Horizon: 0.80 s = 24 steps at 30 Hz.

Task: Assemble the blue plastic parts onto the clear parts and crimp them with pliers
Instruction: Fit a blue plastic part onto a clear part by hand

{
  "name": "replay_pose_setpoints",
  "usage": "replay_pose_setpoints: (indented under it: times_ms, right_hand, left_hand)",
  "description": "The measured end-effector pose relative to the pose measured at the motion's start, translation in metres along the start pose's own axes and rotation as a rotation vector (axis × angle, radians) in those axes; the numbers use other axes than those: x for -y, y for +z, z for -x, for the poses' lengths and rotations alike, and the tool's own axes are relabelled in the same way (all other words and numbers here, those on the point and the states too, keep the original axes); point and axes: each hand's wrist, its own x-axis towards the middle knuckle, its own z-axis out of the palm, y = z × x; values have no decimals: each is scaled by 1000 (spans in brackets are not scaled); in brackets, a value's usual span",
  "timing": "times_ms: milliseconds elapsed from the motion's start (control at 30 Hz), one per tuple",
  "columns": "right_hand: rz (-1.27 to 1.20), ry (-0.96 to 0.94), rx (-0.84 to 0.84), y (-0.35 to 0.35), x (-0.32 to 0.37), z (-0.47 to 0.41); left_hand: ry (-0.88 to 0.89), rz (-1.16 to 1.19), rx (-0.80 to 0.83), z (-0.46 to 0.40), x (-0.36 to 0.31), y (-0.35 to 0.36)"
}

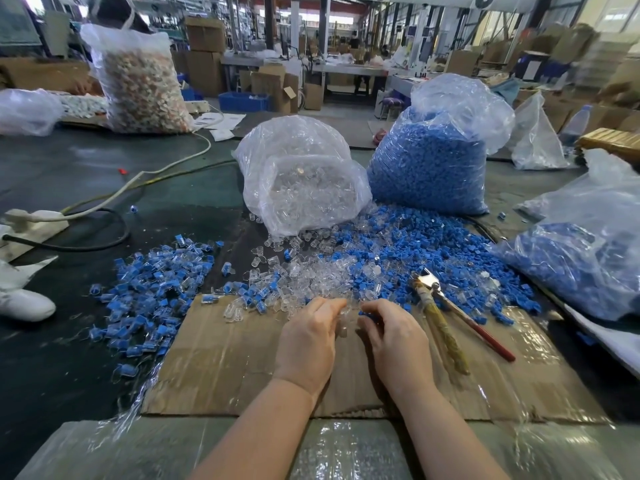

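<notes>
Mid-batch, fitting blue onto clear over the cardboard sheet [242, 372].

Left hand [308, 341] pinching a clear part [343, 323], right hand [394, 337] pinching a blue part [367, 312], both just above the cardboard's far edge. Pliers [450, 313] lying unused on its right side. Assembled pieces [149, 292] heaped off its left edge; loose blue and clear parts [398, 251] beyond it, bags unemptied, so plenty left.

Factory floor: stacked cartons [205, 53], bulk bags of parts [429, 168].
</notes>
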Motion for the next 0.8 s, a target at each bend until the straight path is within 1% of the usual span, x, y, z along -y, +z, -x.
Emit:
replay_pose_setpoints:
  times_ms: [300, 533, 667, 800]
  right_hand:
    - [-33, -48, 39, -5, 1, 1]
    - [-130, 28, -1, -9, 4, 2]
    - [-114, 33, 8, -9, 4, 2]
    - [-101, 32, 18, -8, 5, 2]
  left_hand:
    - [-54, 107, -12, -2, -1, -3]
    - [-131, 171, -23, -2, 4, -3]
    - [-126, 181, 28, -4, 4, -2]
    - [-136, 144, 34, -5, 5, -1]
